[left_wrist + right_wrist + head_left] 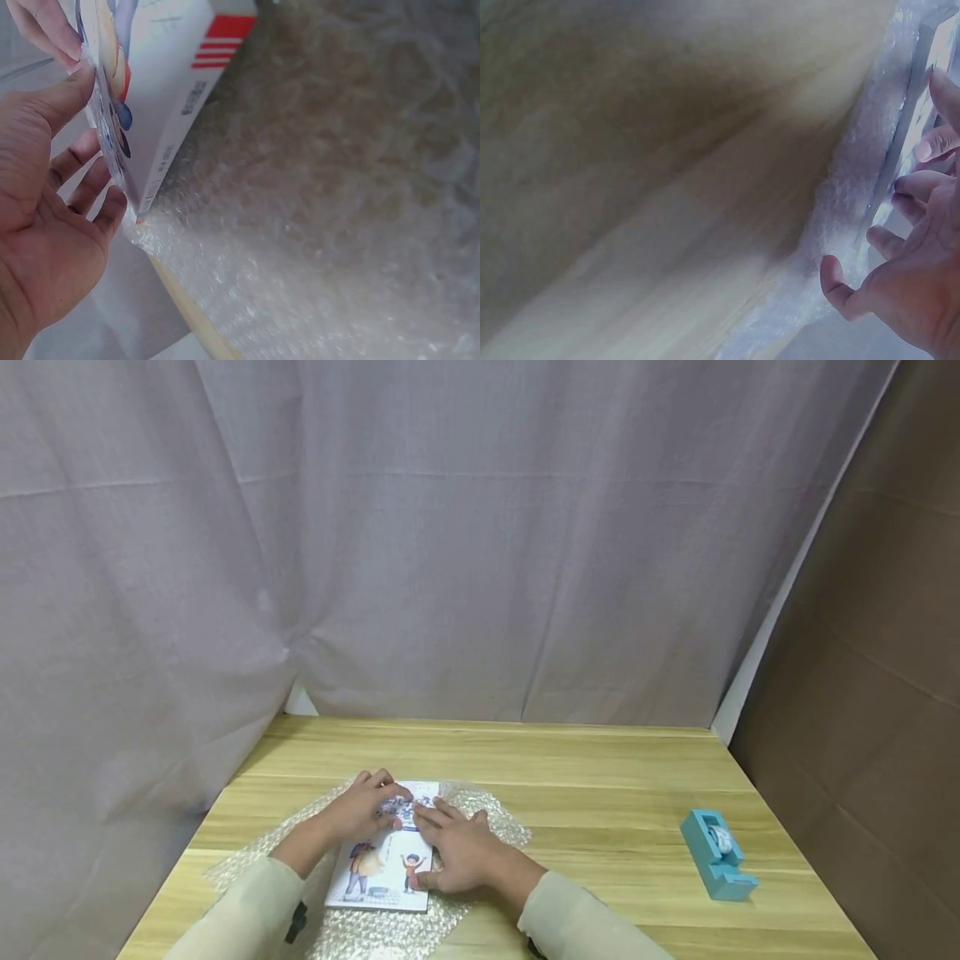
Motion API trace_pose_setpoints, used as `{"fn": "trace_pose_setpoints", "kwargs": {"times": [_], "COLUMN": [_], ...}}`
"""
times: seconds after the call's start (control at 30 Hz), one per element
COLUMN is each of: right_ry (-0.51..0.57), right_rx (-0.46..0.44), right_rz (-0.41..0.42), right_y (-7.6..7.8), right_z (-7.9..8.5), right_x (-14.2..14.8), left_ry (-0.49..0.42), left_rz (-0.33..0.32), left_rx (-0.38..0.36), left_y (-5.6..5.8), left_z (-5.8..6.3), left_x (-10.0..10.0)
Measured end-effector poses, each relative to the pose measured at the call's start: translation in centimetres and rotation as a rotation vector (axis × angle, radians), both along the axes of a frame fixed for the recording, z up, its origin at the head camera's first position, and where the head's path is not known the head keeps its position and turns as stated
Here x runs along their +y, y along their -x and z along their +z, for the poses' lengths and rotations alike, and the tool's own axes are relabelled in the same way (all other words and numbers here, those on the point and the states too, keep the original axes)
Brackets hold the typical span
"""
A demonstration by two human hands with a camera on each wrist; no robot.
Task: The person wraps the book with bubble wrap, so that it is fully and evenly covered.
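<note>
The book [390, 860] lies cover up on a sheet of bubble wrap [390, 935], and both hands are on it. The left hand [363, 814] rests over the book's far half with bent fingers; its grip is loosely parted, thumb apart from the fingers, with no pinch showing. The right hand [461, 852] lies spread across the book's right edge, thumb on the cover, its grip wide and closed round nothing. Beside the left thumb, a clear, crinkled edge [112, 169] runs along the book; whether it is wrap or another film, I cannot tell.

With the hands only pressing, uneven force could skid or turn the book on the bumpy wrap, leaving it crooked. The wrap reaches past the book to the left, the near side and the far right; those loose margins could ride up or crease if a sleeve [251, 910] drags over them, taking the book along. Hard fingertip pressure could pop bubbles or, if the cover is thin, dent it.

Well to the right of the book, a blue tape dispenser [708, 860] stands on the surface [600, 793]. A one-handed stretch for it would leave the book less steadied, and any springy wrap edge freer to lift.
</note>
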State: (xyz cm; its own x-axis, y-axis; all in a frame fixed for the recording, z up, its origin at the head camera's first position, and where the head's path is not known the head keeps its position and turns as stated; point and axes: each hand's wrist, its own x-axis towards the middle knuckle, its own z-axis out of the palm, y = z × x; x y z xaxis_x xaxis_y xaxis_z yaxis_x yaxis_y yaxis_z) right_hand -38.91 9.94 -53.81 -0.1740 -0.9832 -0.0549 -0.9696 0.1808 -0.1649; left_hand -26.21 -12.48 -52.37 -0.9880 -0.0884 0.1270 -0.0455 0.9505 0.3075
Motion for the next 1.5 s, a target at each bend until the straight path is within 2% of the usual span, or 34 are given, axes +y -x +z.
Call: {"fn": "trace_pose_setpoints", "kwargs": {"times": [0.37,0.5,0.73,0.93,1.2,1.37,1.5], "right_ry": [0.008,0.005,0.006,0.002,0.002,0.005,0.011], "right_rx": [0.029,0.025,0.038,0.049,0.036,0.014,0.000], "right_rz": [0.013,0.034,0.025,0.026,0.028,0.020,0.024], "right_y": [-0.2,-0.3,-0.4,-0.7,-0.6,-0.6,-0.5], "right_z": [-0.3,-0.5,-0.3,-0.2,-0.1,0.0,0.0], "right_x": [0.0,0.0,0.0,-0.1,-0.1,0.0,0.0], "left_ry": [-0.003,-0.003,-0.012,-0.024,0.029,0.044,0.042], "left_rz": [-0.049,-0.048,-0.060,-0.047,-0.098,-0.096,-0.123], "left_rx": [0.024,0.023,0.029,0.023,0.028,0.017,0.037], "left_y": [-0.6,-0.9,-1.1,-1.7,-3.4,-5.0,-6.5], "left_z": [0.0,-0.1,0.0,-0.3,-0.1,0.3,0.7], "left_x": [0.0,-0.1,-0.2,-0.4,-0.6,-0.4,0.0]}}
